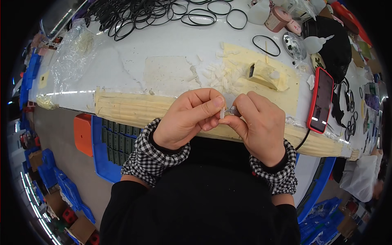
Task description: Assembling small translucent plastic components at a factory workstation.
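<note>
Black shirt (196, 204) closest; and now left hand (185, 116) pinching a white strip (222, 113), right hand (265, 126) gripping a grey piece (234, 110); joined or not, the grip hides it. Both sit this side of the yellow box (265, 75). Strip looks light, easily bent: hold its edges.

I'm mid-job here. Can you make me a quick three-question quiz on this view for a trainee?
1. Fill in the colour: a small ___ piece shows between the left grip and the right grip.
2. True or false: the red-cased phone lies to the left of both grips.
3. Which is on the table? A) orange stool; B) pile of black loops; C) blue crate.

Key: 1. white; 2. false, it lies to the right; 3. B.
</note>
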